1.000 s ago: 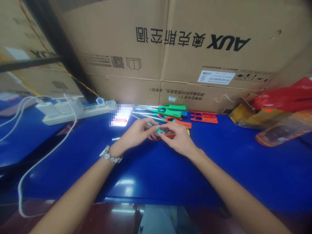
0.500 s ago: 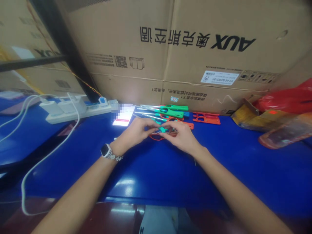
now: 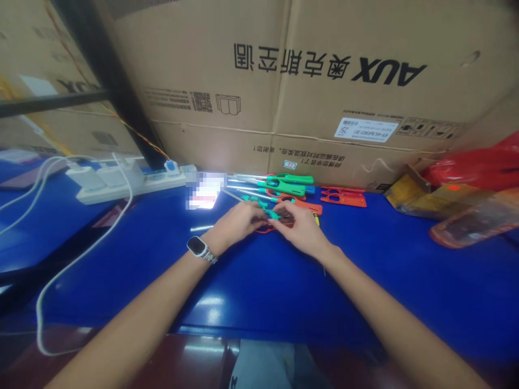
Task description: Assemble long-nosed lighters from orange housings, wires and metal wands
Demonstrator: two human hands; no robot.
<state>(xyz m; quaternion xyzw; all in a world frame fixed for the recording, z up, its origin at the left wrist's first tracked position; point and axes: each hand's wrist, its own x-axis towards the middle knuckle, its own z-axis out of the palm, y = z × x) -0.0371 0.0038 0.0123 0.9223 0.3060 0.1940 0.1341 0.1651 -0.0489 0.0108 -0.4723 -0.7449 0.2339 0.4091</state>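
Note:
My left hand (image 3: pixel 235 224) and my right hand (image 3: pixel 298 227) meet over the blue table (image 3: pixel 259 281), fingers pinched together on a small teal part (image 3: pixel 272 215) that sits on an orange lighter shell (image 3: pixel 265 229). Just behind them lies a row of long-nosed lighters (image 3: pixel 279 186) with green, teal and orange handles and metal tubes pointing left. A loose metal tube (image 3: pixel 201 228) lies to the left of my left hand. A watch is on my left wrist.
Two empty orange handle shells (image 3: pixel 343 197) lie to the right of the lighters. A lit phone (image 3: pixel 205 192) and a white power strip (image 3: pixel 121 181) with cables are at the left. Big cardboard boxes (image 3: pixel 324 81) close the back. Red and orange bags (image 3: pixel 466 189) sit at the right.
My hands stay together on the part, shifting slightly. My left wrist has rolled, so the watch face has turned into view.

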